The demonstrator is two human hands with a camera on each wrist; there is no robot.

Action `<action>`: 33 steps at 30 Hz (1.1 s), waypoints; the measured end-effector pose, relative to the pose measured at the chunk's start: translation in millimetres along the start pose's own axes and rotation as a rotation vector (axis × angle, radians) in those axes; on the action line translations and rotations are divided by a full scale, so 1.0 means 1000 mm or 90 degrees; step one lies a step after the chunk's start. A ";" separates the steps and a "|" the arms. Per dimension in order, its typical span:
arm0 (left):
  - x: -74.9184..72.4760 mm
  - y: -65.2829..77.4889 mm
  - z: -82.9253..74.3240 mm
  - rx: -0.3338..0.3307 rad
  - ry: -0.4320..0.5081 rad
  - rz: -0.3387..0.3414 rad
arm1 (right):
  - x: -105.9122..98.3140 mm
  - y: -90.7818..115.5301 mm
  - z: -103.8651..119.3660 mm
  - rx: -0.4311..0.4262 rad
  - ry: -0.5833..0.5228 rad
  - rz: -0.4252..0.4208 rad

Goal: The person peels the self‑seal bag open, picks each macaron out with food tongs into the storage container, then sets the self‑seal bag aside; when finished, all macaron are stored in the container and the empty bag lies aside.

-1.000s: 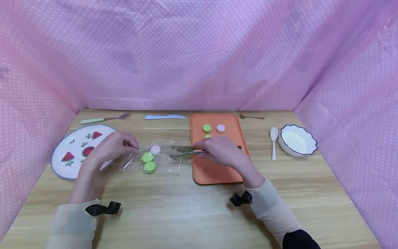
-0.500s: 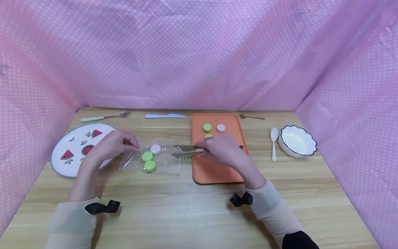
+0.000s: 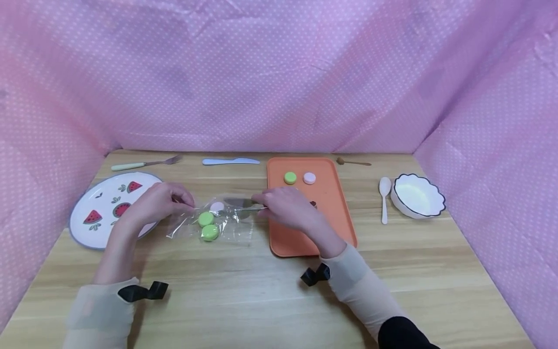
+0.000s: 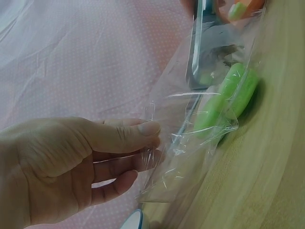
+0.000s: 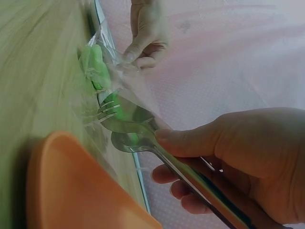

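Note:
My left hand [image 3: 159, 203] pinches the left edge of a clear plastic bag [image 3: 237, 235] between thumb and fingers. Two green macarons [image 3: 209, 232] and a pale pink macaron [image 3: 216, 208] show through its film. My right hand [image 3: 285, 206] grips metal tongs [image 5: 164, 155], one end slotted like a fork, the other rounded. Their ends overlap the bag near the pink macaron; whether they lie inside it I cannot tell. Green shows between the ends in the right wrist view, too unclear to tell whether anything is held. Beneath my right hand is an orange tray [image 3: 279, 242].
On the tray are a green macaron [image 3: 289, 178], a pink macaron [image 3: 309, 178] and a partly hidden dark piece [image 3: 313, 203]. A watermelon plate [image 3: 104, 228] lies left. A fork [image 3: 139, 165], blue knife [image 3: 231, 161] and honey dipper [image 3: 353, 162] lie behind; a spoon [image 3: 384, 198] and scalloped bowl [image 3: 416, 196] stand right.
My right hand has moved left with the tongs, whose ends now reach further over the bag. My left hand stays in place. The green macaron nearest my right hand is now out of sight.

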State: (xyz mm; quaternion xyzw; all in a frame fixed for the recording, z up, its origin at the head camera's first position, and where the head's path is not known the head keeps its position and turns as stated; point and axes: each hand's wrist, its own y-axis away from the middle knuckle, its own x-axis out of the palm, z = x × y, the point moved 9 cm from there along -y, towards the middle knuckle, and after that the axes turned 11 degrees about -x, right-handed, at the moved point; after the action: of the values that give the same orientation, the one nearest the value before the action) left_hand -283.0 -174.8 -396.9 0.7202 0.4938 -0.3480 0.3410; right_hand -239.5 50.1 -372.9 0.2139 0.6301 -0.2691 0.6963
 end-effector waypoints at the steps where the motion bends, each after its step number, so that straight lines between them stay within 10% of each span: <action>1: 0.000 0.000 0.000 0.001 0.003 0.001 | 0.001 -0.002 0.000 0.002 -0.001 0.001; 33: 0.002 -0.003 -0.002 -0.016 0.020 -0.007 | -0.001 0.000 -0.010 0.013 -0.033 -0.021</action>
State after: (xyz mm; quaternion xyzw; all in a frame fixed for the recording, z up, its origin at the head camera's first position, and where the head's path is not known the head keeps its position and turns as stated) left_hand -284.6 -171.4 -397.4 0.7185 0.5076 -0.3319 0.3405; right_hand -247.1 56.9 -373.4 0.2036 0.6125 -0.2920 0.7058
